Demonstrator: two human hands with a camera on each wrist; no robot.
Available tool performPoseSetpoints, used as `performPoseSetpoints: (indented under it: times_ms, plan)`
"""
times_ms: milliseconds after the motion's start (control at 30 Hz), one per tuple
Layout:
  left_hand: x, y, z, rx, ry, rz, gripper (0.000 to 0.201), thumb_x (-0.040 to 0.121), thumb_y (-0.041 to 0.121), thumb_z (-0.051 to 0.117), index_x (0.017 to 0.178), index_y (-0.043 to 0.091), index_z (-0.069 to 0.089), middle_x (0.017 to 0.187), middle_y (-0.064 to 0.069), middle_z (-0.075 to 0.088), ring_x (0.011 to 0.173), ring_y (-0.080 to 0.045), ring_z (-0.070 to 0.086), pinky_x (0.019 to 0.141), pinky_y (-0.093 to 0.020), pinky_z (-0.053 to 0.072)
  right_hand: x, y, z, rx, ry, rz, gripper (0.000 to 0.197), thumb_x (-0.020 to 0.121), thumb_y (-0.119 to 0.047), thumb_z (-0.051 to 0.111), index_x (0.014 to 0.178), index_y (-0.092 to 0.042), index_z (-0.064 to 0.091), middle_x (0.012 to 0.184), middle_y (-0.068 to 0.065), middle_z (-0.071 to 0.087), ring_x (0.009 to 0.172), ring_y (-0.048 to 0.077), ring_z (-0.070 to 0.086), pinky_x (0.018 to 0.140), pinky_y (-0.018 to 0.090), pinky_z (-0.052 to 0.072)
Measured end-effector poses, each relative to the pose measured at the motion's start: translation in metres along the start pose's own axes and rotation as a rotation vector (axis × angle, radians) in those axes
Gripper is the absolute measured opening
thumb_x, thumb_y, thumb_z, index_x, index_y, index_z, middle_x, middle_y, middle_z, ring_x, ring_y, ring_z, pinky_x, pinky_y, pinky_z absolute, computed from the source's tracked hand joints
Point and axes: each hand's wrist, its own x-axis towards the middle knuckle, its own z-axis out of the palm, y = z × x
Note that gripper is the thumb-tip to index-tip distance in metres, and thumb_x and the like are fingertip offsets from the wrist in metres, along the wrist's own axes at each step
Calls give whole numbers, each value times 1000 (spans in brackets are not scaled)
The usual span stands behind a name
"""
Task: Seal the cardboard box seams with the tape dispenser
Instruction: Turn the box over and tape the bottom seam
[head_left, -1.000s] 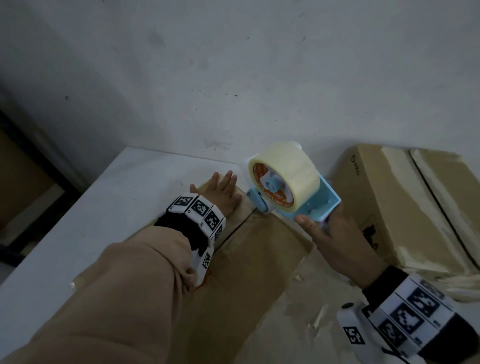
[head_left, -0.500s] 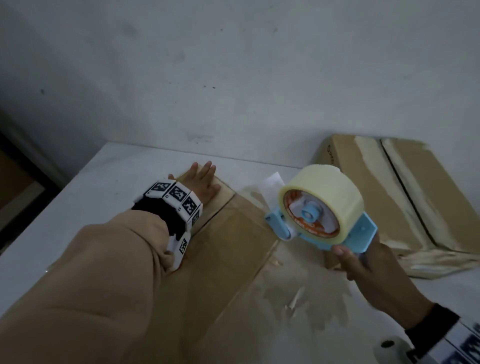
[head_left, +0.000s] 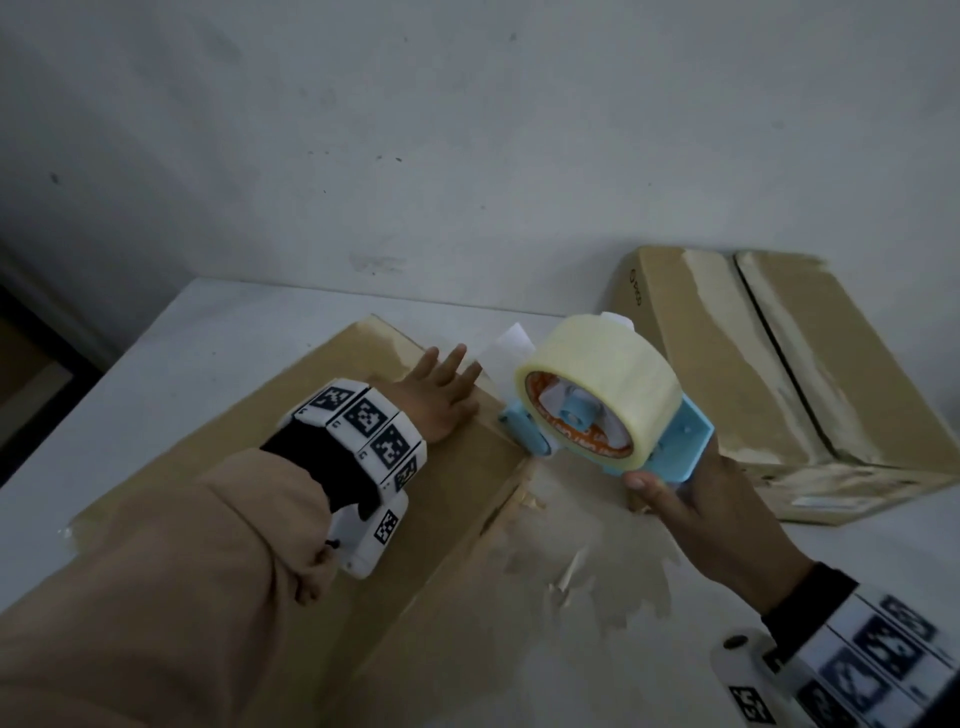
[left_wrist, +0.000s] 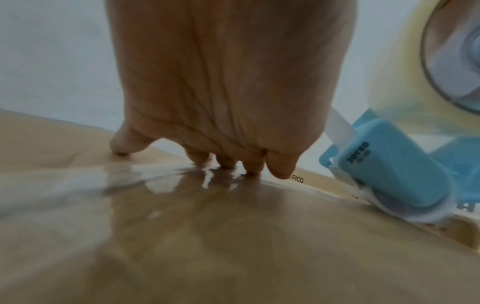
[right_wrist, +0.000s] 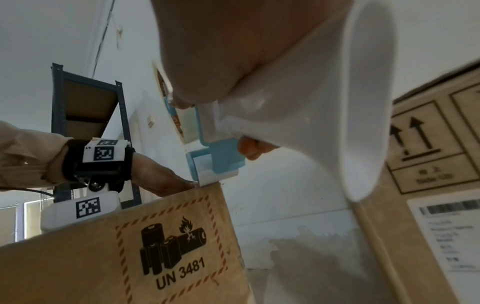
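Gripping the tape dispenser (head_left: 608, 410), the right hand (head_left: 696, 514) sets its roller at the cardboard box (head_left: 249, 431) edge, just right of the left hand (head_left: 441, 395) fingers (left_wrist: 280, 166), flat and outstretched.

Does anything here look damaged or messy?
Yes. The box under the left hand has torn, ragged paper along its right edge, with pale peeled scraps scattered on the table. The second box shows peeled strips too.

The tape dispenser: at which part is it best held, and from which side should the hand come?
Best by the white handle at the rear of the tape dispenser, coming from the near side, as the right hand does. The roll fills the top and the roller end points at the box, where the left hand presses flat.
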Motion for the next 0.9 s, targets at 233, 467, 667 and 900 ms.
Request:
performPoseSetpoints:
  times_ms: [233, 467, 667, 900]
  plan:
    - [2, -1, 3, 5, -58, 18, 59, 98, 47, 20, 145, 36, -14, 155, 11, -21, 144, -16, -16, 113, -59, 8, -24, 23, -10, -16, -26, -6, 86, 72, -84, 32, 109, -12, 59, 99, 4, 64, 85, 12, 61, 65, 26, 48]
    - [-5, 2, -1, 16, -70, 24, 62, 97, 49, 22, 145, 37, -14, 154, 12, -22, 144, -14, -17, 112, -62, 9, -39, 30, -7, -10, -10, 19, 91, 69, -86, 33, 108, -8, 58, 96, 4, 62, 84, 8, 55, 63, 26, 45]
    - [-7, 4, -4, 27, -77, 7, 61, 96, 50, 21, 144, 37, -15, 155, 11, -22, 144, -14, -16, 111, -63, 10, -41, 30, -2, -6, 21, 34, 91, 68, -86, 31, 107, -8, 57, 91, -6, 56, 77, -3, 52, 63, 7, 41]
    - [-9, 5, -4, 26, -90, 16, 61, 96, 50, 21, 144, 38, -15, 154, 12, -23, 144, -14, -17, 111, -64, 9, -43, 35, 4, 0, 33, 50, 85, 70, -85, 30, 101, -10, 58, 85, -1, 59, 65, 3, 55, 53, 15, 42]
